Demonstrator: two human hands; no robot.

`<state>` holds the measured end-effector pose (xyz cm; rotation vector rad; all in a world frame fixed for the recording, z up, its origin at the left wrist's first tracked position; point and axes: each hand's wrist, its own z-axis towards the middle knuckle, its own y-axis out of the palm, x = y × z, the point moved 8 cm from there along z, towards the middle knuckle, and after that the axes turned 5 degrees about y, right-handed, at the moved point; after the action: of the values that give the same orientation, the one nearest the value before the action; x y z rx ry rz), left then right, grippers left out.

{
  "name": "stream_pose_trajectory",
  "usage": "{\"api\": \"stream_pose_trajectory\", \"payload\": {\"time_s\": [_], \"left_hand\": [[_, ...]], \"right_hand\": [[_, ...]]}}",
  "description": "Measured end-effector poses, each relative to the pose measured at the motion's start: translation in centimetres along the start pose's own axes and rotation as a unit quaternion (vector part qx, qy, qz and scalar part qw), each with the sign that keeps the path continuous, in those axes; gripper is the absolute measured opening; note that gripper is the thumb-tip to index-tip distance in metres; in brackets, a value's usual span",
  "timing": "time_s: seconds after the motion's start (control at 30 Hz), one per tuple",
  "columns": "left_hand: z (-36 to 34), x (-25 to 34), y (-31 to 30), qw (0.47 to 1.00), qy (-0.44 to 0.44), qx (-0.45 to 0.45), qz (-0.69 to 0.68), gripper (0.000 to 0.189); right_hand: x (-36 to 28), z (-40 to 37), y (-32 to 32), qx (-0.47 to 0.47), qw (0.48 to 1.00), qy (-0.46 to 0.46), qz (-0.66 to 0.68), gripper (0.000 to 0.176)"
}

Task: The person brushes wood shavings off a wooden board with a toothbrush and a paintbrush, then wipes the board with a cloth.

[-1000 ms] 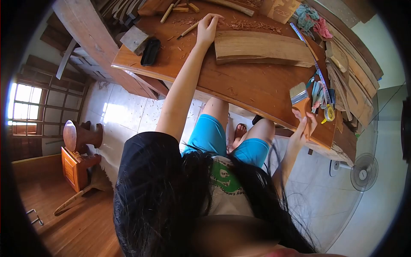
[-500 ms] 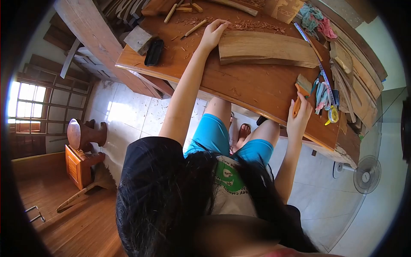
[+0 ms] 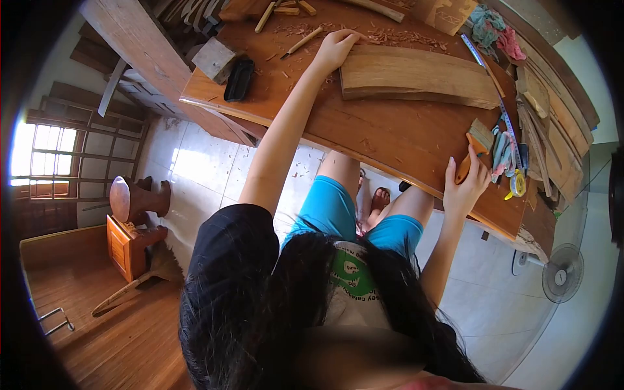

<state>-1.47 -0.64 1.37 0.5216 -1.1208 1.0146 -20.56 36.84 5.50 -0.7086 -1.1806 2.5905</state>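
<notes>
A curved wooden board lies on the wooden table. At the board's far left corner rests my left hand, its fingers stretched over the tabletop and touching or very near the wood. A flat brush with pale bristles and an orange handle lies near the table's right front. My right hand is around its handle end, thumb and fingers apart, without a closed grip on it. Beside the brush are a blue-and-pink cloth and a yellow tape measure.
Wood shavings and a carving tool lie beyond my left hand. A black tray and a wooden block sit at the left corner. Stacked planks line the right side, with a fan below them.
My right hand has loosened, its thumb now apart from the brush handle, and the brush has shifted slightly right. The whole view has moved a little. My left hand stays by the board.
</notes>
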Motion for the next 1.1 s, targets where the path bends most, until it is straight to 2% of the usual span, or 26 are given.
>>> {"api": "stream_pose_trajectory", "payload": {"time_s": [0.13,0.33,0.47,0.53,0.63,0.67,0.77,0.8,0.9,1.1], "left_hand": [[-0.7,1.1,0.1,1.000,-0.022,0.011,0.020,0.032],[-2.9,2.5,0.1,0.997,0.000,0.033,0.066,0.032],[-5.9,4.4,0.4,0.997,-0.040,0.041,0.047,0.036],[-7.6,5.7,0.7,0.998,-0.047,0.043,0.015,0.046],[-11.0,8.2,0.5,0.983,0.036,0.130,0.129,0.066],[-11.6,8.7,1.0,0.987,0.029,0.090,0.131,0.094],[-13.7,12.3,3.2,0.941,0.104,0.045,0.317,0.111],[-13.9,12.0,3.9,0.936,0.100,0.013,0.339,0.126],[-13.6,11.8,4.4,0.922,0.138,-0.006,0.361,0.125],[-12.7,10.9,3.6,0.931,0.097,-0.026,0.350,0.116]], "right_hand": [[0.5,-0.2,0.2,0.019,1.000,0.015,-0.018,0.045],[1.5,-0.2,0.5,0.038,0.998,0.035,-0.023,0.038],[1.4,-0.2,0.4,0.047,0.998,0.025,-0.015,0.038],[1.3,-0.1,0.0,0.050,0.998,0.022,0.025,0.038],[1.5,-0.3,-0.1,0.052,0.996,0.035,0.061,0.035],[1.8,-0.4,-0.4,0.054,0.995,0.045,0.065,0.034],[1.7,-0.3,-0.7,0.073,0.995,0.050,0.052,0.033],[2.0,-0.3,-0.4,0.060,0.996,0.062,0.040,0.034],[2.2,-0.5,-0.5,0.084,0.995,0.050,0.019,0.034],[2.4,-0.8,-0.9,0.118,0.989,0.080,0.029,0.032]]}}
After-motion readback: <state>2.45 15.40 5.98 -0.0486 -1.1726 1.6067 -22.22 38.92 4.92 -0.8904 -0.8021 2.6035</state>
